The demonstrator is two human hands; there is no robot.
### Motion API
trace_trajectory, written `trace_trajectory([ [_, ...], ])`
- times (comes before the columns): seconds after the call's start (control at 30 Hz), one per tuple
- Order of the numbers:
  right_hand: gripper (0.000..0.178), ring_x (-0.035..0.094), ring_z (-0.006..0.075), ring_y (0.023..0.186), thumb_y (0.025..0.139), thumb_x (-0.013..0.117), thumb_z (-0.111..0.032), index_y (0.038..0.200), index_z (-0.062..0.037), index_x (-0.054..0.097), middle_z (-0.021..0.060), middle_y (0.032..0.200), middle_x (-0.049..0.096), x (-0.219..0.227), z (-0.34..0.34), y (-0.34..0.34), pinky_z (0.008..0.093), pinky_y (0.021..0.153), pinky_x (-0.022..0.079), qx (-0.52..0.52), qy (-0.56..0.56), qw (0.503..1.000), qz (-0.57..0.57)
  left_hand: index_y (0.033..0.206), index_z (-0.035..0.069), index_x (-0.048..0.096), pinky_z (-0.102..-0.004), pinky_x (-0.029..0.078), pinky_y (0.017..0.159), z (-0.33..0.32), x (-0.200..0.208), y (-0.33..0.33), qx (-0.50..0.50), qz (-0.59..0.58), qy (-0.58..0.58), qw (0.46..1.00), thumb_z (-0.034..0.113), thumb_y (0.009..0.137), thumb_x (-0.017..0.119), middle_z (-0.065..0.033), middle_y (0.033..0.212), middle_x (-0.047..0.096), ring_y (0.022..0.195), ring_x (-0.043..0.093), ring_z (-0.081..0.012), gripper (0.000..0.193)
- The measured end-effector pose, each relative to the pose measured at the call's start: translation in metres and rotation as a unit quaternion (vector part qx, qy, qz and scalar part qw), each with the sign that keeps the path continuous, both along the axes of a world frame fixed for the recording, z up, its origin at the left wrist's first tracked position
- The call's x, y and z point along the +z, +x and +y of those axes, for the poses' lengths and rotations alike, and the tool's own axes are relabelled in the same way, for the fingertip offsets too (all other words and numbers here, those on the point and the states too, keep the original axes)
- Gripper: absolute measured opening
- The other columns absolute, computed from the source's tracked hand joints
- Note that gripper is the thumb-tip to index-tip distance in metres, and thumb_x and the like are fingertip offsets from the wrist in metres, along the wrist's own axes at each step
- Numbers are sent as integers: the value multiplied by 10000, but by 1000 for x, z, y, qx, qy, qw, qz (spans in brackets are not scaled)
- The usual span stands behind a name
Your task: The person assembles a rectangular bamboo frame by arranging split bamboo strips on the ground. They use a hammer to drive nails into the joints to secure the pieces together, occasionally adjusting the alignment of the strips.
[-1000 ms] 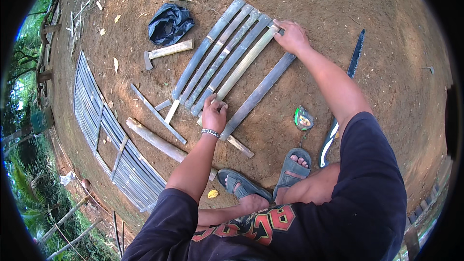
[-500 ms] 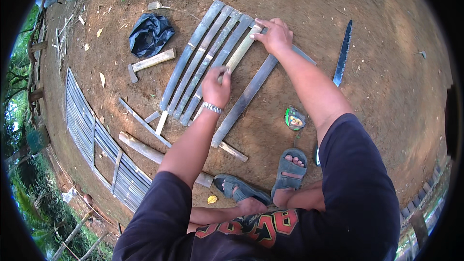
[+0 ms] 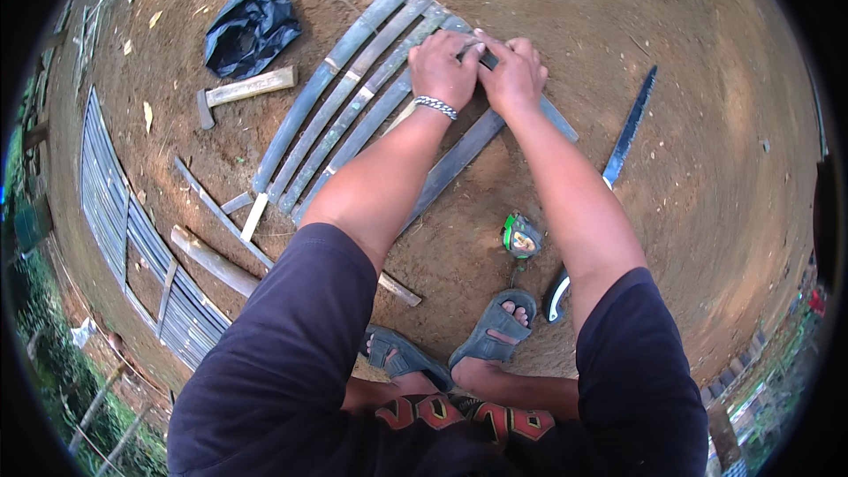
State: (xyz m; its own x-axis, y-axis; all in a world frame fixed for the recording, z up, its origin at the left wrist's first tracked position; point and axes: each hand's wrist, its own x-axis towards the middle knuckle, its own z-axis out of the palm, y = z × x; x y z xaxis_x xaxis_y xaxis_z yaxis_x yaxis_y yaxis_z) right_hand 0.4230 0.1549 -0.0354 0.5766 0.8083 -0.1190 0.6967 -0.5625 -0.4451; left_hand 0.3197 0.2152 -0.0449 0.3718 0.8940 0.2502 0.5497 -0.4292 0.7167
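Observation:
On the ground lies a panel of split bamboo slats [image 3: 360, 75] set side by side over crosspieces. My left hand [image 3: 444, 69], with a metal bracelet at its wrist, is closed at the far end of one slat. A pale stretch of that bamboo slat [image 3: 400, 115] shows beside my left forearm. Touching it is my right hand [image 3: 514, 75], its fingers curled over the same far end, by the far crosspiece [image 3: 558, 121]. My fingers and thumbs partly hide what they grip. Another dark slat [image 3: 459, 157] lies to the right, partly behind my left arm.
A hatchet [image 3: 252, 88] and black plastic bag [image 3: 252, 31] lie left of the panel. A hand saw [image 3: 632, 128] and tape measure [image 3: 521, 236] are at the right. A finished slat panel [image 3: 146, 238], a bamboo pole [image 3: 212, 261] and thin strips [image 3: 221, 212] lie further left.
My left hand has slid away from me along the slat to its far end, meeting my right hand there. My right hand stays near that end. The whole view has shifted slightly.

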Motion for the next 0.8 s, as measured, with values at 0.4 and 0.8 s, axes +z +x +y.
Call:
trace_trajectory([
  [0.4, 404, 629, 325, 1050, 812, 753, -144, 1211, -97, 713, 123, 1107, 703, 72, 54, -58, 426, 969, 484, 221, 291, 925, 106, 894, 170, 763, -411, 413, 843, 4, -7, -2, -34, 62, -23, 997, 222, 846, 709, 16, 940, 691, 946, 611, -201, 89],
  [0.8, 308, 634, 359, 1100, 915, 599, -143, 1214, -71, 578, 168, 1117, 665, 19, 186, -233, 471, 937, 524, 503, 53, 859, -76, 898, 141, 720, -394, 367, 889, -6, -9, -14, -39, -21, 5, 999, 224, 881, 683, 12, 938, 616, 1041, 544, -187, 92],
])
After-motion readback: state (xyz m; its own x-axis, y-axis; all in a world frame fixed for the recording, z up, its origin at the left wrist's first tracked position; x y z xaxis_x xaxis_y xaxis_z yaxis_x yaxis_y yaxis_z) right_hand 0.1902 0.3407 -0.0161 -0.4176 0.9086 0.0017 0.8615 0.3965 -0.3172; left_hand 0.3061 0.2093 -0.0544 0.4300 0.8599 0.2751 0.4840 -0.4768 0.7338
